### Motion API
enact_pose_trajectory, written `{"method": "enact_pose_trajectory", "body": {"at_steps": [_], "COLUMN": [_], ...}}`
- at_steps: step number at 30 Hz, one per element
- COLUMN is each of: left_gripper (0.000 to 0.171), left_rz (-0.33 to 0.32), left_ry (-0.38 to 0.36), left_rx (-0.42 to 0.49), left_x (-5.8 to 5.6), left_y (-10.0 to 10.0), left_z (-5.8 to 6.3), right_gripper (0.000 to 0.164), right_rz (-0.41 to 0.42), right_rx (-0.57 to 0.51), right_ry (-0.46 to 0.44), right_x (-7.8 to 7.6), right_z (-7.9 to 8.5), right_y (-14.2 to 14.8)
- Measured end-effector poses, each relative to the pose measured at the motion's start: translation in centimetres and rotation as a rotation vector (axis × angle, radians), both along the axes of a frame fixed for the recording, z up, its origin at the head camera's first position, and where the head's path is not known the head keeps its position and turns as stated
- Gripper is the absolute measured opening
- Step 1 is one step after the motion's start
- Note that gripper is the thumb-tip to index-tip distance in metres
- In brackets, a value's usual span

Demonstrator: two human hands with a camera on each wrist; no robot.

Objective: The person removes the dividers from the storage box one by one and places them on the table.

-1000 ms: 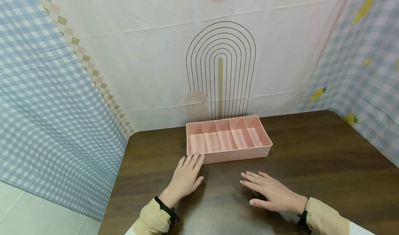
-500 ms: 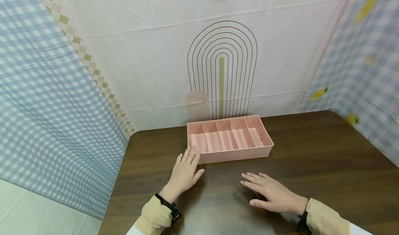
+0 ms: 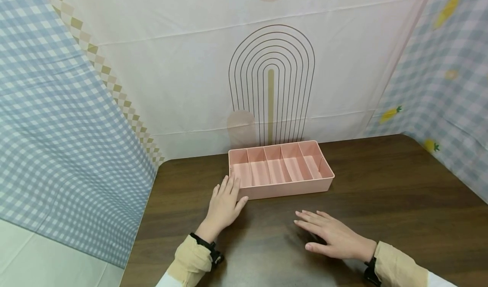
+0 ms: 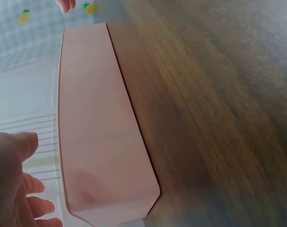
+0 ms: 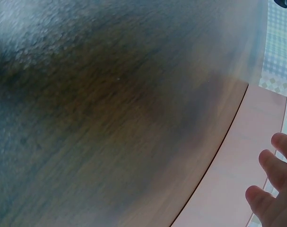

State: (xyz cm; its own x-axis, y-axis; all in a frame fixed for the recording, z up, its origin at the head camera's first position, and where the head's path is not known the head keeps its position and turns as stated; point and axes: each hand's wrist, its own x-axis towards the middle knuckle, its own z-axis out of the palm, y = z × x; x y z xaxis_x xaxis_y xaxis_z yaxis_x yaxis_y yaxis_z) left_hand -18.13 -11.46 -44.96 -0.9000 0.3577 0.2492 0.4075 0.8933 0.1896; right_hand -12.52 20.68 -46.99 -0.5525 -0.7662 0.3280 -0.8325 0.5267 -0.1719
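Note:
A pink divided organizer box (image 3: 286, 189) with several compartments sits near the back of the wooden table, and nothing shows in its compartments. My left hand (image 3: 223, 204) hovers palm down at the box's front left corner, fingers extended and overlapping that corner in the head view. In the left wrist view the box's front wall (image 4: 96, 118) stands beside the left hand's fingers (image 4: 39, 205). To the right and nearer the front edge, my right hand (image 3: 331, 235) is held over the table with fingers extended, apart from the box and holding nothing.
The dark wooden table (image 3: 396, 194) spreads around the box on both sides. Behind it hangs a pale cloth (image 3: 183, 88) with an arch pattern. A blue checked cloth (image 3: 76, 130) hangs at the left, and another with pineapples (image 3: 450, 88) at the right.
My left hand has shifted a little left and away from me, along the box's front left corner. The right hand and the box have stayed in place.

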Motion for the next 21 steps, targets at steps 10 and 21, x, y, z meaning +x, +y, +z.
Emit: {"method": "enact_pose_trajectory", "body": {"at_steps": [10,21], "left_gripper": [0.062,0.063], "left_rz": [0.043,0.094], "left_ry": [-0.019,-0.025], "left_rx": [0.056,0.12], "left_x": [-1.0,-2.1], "left_y": [0.0,0.0], "left_z": [0.3,-0.1], "right_gripper": [0.053,0.053], "right_rz": [0.006,-0.002], "right_rx": [-0.005,-0.005], "right_ry": [-0.017,-0.014], "right_x": [-0.1,-0.1], "right_z": [0.0,0.0], "right_y": [-0.1,-0.1]}}
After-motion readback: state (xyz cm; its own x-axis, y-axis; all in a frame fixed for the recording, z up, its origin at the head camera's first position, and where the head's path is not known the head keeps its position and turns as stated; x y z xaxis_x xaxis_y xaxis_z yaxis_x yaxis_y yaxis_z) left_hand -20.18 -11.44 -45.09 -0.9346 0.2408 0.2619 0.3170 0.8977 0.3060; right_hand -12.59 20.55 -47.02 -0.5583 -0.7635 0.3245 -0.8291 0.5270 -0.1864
